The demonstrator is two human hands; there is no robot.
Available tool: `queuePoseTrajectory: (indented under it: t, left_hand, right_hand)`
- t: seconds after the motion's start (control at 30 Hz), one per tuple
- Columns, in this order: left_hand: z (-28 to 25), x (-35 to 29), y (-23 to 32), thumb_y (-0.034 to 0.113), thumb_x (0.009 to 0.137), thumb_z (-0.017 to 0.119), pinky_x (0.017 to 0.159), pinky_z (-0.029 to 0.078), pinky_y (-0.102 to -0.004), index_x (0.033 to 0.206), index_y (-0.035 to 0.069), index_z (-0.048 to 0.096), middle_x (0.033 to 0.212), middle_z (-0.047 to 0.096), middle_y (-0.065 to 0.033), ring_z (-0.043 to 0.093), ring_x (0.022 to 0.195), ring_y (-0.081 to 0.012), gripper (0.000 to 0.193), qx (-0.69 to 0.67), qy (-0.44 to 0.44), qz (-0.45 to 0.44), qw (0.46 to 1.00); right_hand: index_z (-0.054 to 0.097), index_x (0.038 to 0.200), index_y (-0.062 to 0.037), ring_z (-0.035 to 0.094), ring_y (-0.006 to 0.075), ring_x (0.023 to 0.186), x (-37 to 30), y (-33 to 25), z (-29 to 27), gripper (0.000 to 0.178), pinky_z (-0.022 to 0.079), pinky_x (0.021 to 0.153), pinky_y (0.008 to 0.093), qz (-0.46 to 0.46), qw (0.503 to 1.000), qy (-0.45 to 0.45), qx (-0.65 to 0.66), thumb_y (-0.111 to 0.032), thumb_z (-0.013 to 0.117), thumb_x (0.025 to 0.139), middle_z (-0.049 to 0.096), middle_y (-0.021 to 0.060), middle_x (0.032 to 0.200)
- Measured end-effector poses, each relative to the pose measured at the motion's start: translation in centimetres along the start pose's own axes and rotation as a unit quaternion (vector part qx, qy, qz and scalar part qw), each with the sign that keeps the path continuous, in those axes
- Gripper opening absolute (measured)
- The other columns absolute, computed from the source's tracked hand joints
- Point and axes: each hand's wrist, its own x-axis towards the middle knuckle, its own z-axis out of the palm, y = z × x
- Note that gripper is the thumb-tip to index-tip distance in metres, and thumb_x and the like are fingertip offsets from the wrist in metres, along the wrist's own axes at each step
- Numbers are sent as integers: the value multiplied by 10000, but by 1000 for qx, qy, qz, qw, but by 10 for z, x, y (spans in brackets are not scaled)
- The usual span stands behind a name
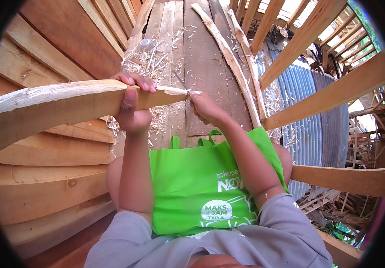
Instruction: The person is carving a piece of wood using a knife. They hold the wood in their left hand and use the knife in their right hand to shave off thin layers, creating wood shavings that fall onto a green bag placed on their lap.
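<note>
A long wooden board (pixel 63 107) comes in from the left and narrows to a pale tip in front of me. My left hand (pixel 134 100) is wrapped around it, thumb on the near face and fingers over the top edge. At the narrow end, my right hand (pixel 203 107) is closed on a knife whose thin blade (pixel 179 79) points up and left past the tip. Its handle is hidden in my fingers. The board's upper edge is whitish and roughly cut. A green bag (pixel 192 178) lies across my lap.
Curled wood shavings (pixel 159 114) litter the plank floor (pixel 206 67), where a clear plastic cup (pixel 145 44) also lies. Two peeled poles, one a long curved pole (pixel 226 49), lie along the right. A slatted wooden wall (pixel 49 178) is at left; a wooden railing (pixel 331 100) stands right, with corrugated metal sheets (pixel 297 111) beyond.
</note>
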Motion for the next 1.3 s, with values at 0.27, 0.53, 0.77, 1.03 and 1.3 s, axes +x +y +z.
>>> queuePoseTrajectory:
  t: [0.27, 0.53, 0.77, 1.03, 1.3]
  left_hand:
    - [3, 4, 0, 294, 870, 610, 747, 424, -378, 979, 82, 457, 798, 503, -88, 511, 737, -211, 284, 11, 7, -8, 1000]
    - [3, 4, -1, 249, 863, 641, 720, 455, -375, 977, 55, 462, 783, 521, -105, 524, 719, -206, 288, -22, 7, 5, 1000]
    - [0, 4, -2, 225, 856, 661, 698, 459, -371, 974, 48, 457, 790, 523, -106, 523, 716, -204, 295, -29, 23, 13, 999]
    - [2, 2, 0, 296, 876, 614, 750, 418, -380, 982, 87, 458, 807, 519, -83, 507, 731, -200, 281, 16, 15, 4, 1000]
    - [-3, 0, -4, 266, 880, 620, 746, 427, -377, 994, 86, 465, 796, 535, -84, 522, 746, -197, 264, -14, 29, 3, 999]
  right_hand:
    - [364, 749, -140, 198, 76, 444, -1, 3, -1, 367, 149, 396, 294, 23, 999, 25, -12, -398, 304, 1003, 292, -41, 568]
    - [462, 954, -50, 322, 120, 486, 1, -3, -1, 357, 293, 440, 331, 9, 1000, -3, -12, -367, 304, 1005, 369, -3, 611]
    - [509, 1179, 5, 417, 143, 529, -12, -8, 17, 432, 373, 474, 358, 4, 996, 48, -81, -333, 320, 989, 442, 34, 655]
    - [569, 1050, 18, 434, 169, 494, -8, -7, 12, 467, 399, 466, 367, -35, 989, 71, -122, -359, 297, 1009, 466, 45, 658]
    - [573, 1048, 96, 615, 268, 686, 0, 5, 18, 491, 477, 604, 425, -71, 979, 117, -149, -333, 340, 997, 615, 180, 787]
